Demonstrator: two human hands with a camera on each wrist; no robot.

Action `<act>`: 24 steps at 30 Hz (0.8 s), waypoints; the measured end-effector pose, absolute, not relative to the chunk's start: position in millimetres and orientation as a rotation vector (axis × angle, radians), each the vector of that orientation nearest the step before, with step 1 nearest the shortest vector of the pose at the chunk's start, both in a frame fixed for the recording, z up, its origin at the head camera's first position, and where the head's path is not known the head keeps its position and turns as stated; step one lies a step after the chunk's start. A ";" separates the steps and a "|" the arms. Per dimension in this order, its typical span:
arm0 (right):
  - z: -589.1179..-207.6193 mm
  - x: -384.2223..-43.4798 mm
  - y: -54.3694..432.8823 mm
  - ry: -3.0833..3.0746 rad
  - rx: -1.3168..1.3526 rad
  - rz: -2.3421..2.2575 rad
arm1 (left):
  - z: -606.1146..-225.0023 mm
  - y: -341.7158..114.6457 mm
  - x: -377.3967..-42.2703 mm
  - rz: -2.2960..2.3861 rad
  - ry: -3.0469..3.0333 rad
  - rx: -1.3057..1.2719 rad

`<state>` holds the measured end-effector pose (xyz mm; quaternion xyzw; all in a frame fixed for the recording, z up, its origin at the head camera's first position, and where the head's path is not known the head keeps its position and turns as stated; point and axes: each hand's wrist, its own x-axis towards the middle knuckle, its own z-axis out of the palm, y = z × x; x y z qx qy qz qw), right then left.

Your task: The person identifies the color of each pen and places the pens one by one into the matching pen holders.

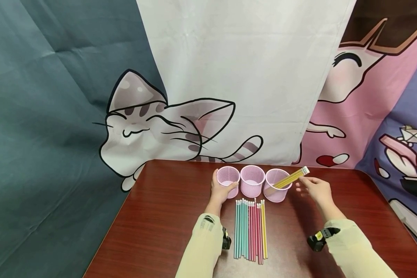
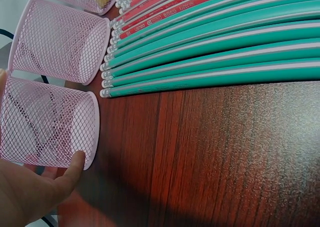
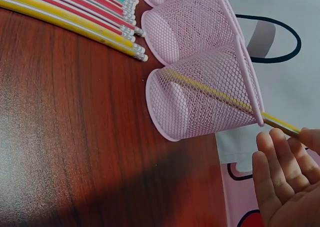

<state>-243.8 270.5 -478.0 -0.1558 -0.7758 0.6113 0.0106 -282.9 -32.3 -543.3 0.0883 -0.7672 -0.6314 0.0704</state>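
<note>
Three pink mesh pencil cups stand in a row. My left hand (image 1: 220, 189) grips the left cup (image 1: 228, 181), its thumb along the near side; in the left wrist view that cup (image 2: 50, 122) has a fingertip against its lower wall. The middle cup (image 1: 252, 189) stands beside it. Several yellow pencils (image 1: 287, 181) lean in the right cup (image 1: 275, 195), eraser ends up and to the right. My right hand (image 1: 317, 190) pinches them near their upper ends. In the right wrist view its other fingers (image 3: 282, 172) spread below the pencils.
In front of the cups lie green pencils (image 1: 241, 231), red pencils (image 1: 255, 231) and yellow pencils (image 1: 264, 231), side by side with erasers toward the cups. The brown wooden table (image 1: 153, 231) ends just behind the cups at a printed curtain (image 1: 243, 77).
</note>
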 end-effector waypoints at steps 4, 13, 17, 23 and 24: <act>-480.0 -244.5 271.6 -2.404 -0.507 1.927 | -542.9 -32.2 -282.5 -1.900 -2.308 0.268; -489.0 -239.6 276.1 -2.495 -0.479 1.927 | -542.9 -32.0 -282.3 -1.900 -2.303 0.259; -510.1 -241.4 277.8 -2.565 -0.283 1.940 | -541.3 -32.9 -282.6 -1.894 -2.306 0.249; -506.3 -230.1 249.8 -2.695 -0.226 1.793 | -541.4 -32.9 -281.5 -1.890 -2.312 0.262; -508.7 -229.3 245.9 -2.689 -0.209 1.803 | -541.6 -32.8 -281.3 -1.887 -2.314 0.265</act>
